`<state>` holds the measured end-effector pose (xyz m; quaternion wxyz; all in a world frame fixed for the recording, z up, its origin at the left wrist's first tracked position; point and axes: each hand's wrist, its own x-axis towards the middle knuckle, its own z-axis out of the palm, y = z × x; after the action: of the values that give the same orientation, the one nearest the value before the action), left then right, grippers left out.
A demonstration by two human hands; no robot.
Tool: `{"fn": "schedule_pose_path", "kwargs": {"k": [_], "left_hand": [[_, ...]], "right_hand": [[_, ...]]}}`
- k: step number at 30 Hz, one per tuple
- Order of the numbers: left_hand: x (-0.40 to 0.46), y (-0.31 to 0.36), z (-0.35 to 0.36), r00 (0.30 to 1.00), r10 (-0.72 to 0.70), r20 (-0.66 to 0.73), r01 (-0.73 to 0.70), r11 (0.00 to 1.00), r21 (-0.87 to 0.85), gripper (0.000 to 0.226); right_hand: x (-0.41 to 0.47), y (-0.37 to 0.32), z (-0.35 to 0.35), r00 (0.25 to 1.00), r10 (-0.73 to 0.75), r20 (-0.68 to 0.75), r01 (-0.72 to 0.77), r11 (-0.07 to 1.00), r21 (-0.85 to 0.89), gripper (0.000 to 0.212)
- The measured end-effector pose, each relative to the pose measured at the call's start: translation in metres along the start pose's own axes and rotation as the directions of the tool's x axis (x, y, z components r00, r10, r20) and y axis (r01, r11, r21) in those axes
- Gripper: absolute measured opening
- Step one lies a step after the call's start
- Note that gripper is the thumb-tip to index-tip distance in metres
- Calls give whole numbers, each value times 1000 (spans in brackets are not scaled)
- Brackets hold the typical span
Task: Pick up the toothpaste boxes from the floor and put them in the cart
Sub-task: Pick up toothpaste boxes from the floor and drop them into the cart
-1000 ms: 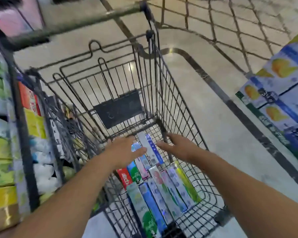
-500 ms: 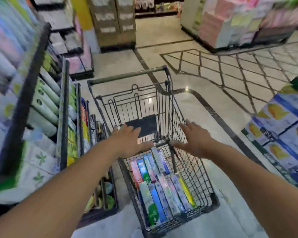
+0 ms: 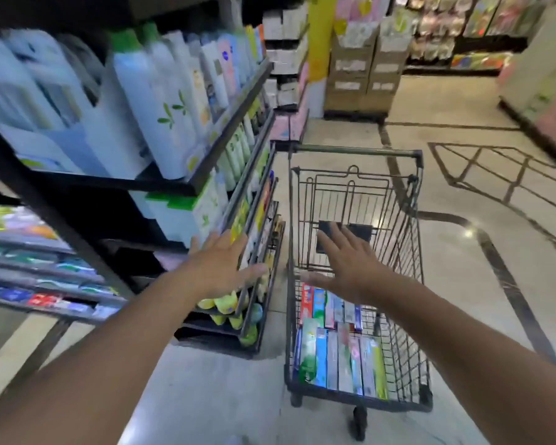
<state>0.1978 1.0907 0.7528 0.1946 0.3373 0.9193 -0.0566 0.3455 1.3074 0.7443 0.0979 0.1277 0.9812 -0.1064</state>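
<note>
Both grips are spreading flat and holding nothing, the left hand (image 3: 220,264) by the shelf (image 3: 235,130), the right hand (image 3: 350,268) hovering above the toothpaste boxes (image 3: 337,348) lying in the cart (image 3: 408,252)

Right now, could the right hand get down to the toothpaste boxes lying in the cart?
Probably yes. The right hand hovers open above the cart, whose top is uncovered, and the toothpaste boxes lie exposed on its floor with nothing over them.
</note>
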Motion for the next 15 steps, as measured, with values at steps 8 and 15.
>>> {"fn": "schedule_pose_path", "kwargs": {"k": [8,15], "left_hand": [[-141,-150,45,926,-352,-135,336,933,-127,116],[-310,-282,110,758,-646,-91,603,747,-282,117]], "right_hand": [[25,-186,3,901,-429,71,434,897,-83,107],[16,-402,34,716,-686,130,698,695,-175,102]]}}
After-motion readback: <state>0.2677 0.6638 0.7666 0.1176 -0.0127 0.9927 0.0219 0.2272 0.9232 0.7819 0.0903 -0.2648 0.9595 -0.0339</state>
